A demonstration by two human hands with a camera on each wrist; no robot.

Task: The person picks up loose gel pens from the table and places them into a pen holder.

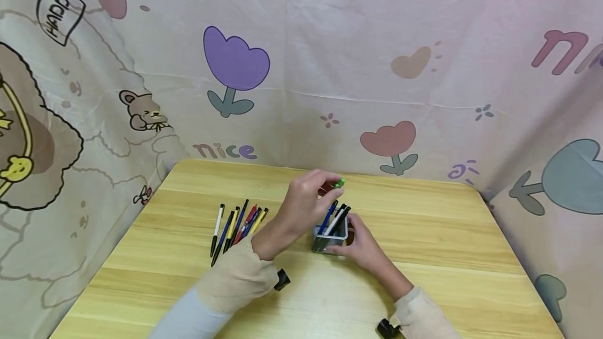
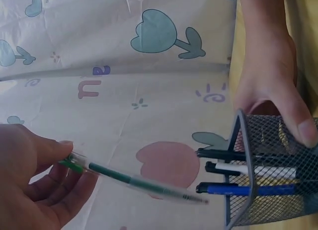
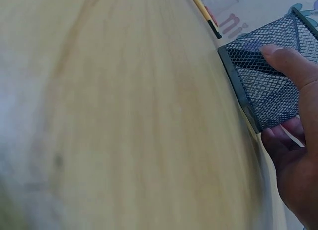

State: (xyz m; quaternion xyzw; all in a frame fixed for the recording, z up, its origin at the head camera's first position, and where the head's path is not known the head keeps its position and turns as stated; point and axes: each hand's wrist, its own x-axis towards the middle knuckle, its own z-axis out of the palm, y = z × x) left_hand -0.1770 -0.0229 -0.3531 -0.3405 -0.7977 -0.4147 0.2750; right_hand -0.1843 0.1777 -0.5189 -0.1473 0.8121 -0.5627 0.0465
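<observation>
A: Pinched between thumb and fingertips of the left hand, the green pen is held by its clip end, with the tip reaching out away from the palm.

B: And where does that tip end up?

A: Just short of the mesh pen holder, near its open rim and apart from it. In the head view the left hand hangs right above the holder, with the green pen showing only as a bit of green past the fingertips.

B: What about the other hand?

A: Its fingers are curled round the mesh pen holder; the right hand grips it from the side away from the left hand. The right wrist view shows the thumb lying on the mesh of the holder and fingers under its lower edge, so the right hand is clasping it on the wooden table.

B: Anything already inside?

A: A blue pen, a white pen and a black pen stick out of the holder, beside the green pen's tip.

B: And off to the side of the pinching hand?

A: A row of loose pens lies on the table, beyond the left wrist and well apart from the holder. A printed cloth hangs behind.
</observation>
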